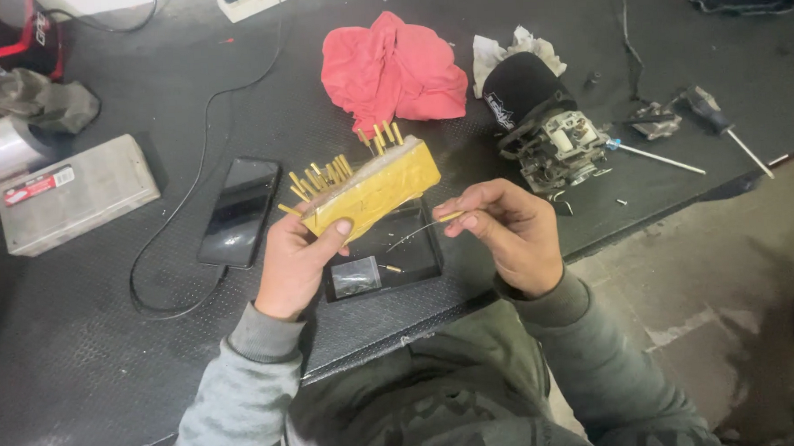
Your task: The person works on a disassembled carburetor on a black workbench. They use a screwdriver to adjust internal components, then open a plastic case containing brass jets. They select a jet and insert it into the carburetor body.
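Note:
My left hand [297, 257] grips a yellow block [380, 187] wrapped in clear film, with several thin yellow-handled tools [325, 177] standing in its top. My right hand [511, 228] pinches one such tool [432, 223] by its yellow handle, its fine wire pointing left toward the block. Both hands hover over a small black tray [425, 257] that holds a small clear bag [357, 277] and a loose small tool.
A black phone [240, 211] on a cable lies left of the tray. A red rag [391, 67], a carburetor with a black filter [543, 125], two screwdrivers [728, 132] and a grey case [75, 195] lie on the dark mat. The bench edge runs at right.

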